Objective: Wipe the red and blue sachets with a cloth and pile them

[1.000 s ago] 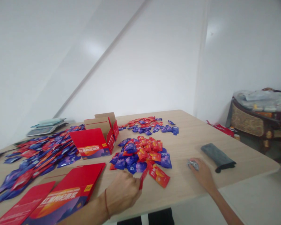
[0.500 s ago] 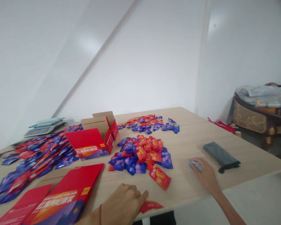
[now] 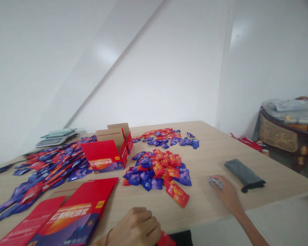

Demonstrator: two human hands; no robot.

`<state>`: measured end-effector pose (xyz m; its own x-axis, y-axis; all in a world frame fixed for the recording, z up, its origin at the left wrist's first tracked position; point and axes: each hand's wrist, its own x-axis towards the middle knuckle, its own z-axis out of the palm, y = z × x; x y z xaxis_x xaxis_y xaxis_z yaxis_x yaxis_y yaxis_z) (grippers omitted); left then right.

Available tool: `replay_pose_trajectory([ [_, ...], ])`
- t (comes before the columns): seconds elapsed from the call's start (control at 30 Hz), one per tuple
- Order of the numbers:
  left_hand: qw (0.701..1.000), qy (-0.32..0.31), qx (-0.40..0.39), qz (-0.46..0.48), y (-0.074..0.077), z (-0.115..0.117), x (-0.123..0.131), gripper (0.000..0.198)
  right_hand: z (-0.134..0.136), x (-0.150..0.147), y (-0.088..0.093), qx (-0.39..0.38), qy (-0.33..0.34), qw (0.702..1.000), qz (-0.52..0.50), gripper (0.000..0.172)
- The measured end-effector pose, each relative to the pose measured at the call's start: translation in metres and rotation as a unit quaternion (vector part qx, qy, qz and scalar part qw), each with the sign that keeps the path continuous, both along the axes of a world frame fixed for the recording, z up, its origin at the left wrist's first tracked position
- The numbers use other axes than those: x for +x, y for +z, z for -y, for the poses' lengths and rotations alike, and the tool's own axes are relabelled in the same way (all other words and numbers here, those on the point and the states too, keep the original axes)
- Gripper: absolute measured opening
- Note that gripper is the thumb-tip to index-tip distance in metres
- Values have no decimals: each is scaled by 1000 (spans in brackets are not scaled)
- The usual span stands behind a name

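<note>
At the front edge of the table my left hand (image 3: 140,225) is closed on a red sachet (image 3: 166,239), whose end sticks out past the fingers. A black item (image 3: 182,237) shows just below the edge beside it. On the right, my right hand (image 3: 224,191) grips scissors (image 3: 216,183) with grey metallic handles; the blades cannot be made out. Between the hands lies a heap of red and purple sachets (image 3: 154,169), with one red sachet (image 3: 177,194) at its near side. An opened red box (image 3: 74,213) is left of my left hand.
Two more open boxes (image 3: 105,159) stand behind the near one. Left of them spreads a long pile of sachets (image 3: 56,164), with a scale (image 3: 53,140) behind. Further sachets (image 3: 164,136) lie at the back. A folded grey pouch (image 3: 243,173) rests right of my right hand.
My left hand has closed around the red sachet and drawn it down over the table edge. The view has shifted slightly; my right hand keeps its place on the table.
</note>
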<state>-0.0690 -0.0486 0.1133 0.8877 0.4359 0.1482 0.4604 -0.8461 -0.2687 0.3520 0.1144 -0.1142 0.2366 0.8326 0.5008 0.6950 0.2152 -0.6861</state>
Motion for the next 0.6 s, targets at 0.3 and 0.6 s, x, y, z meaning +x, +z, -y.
replay_pose_trajectory([
  [0.3,999,10,46,-5,-3,-21,-9,13,-2,2,-2,10,-5,1000,12,35],
  [0.6,960,270,57,44,40,-169,-41,26,-3,2,-3,4,-7,1000,8,36],
])
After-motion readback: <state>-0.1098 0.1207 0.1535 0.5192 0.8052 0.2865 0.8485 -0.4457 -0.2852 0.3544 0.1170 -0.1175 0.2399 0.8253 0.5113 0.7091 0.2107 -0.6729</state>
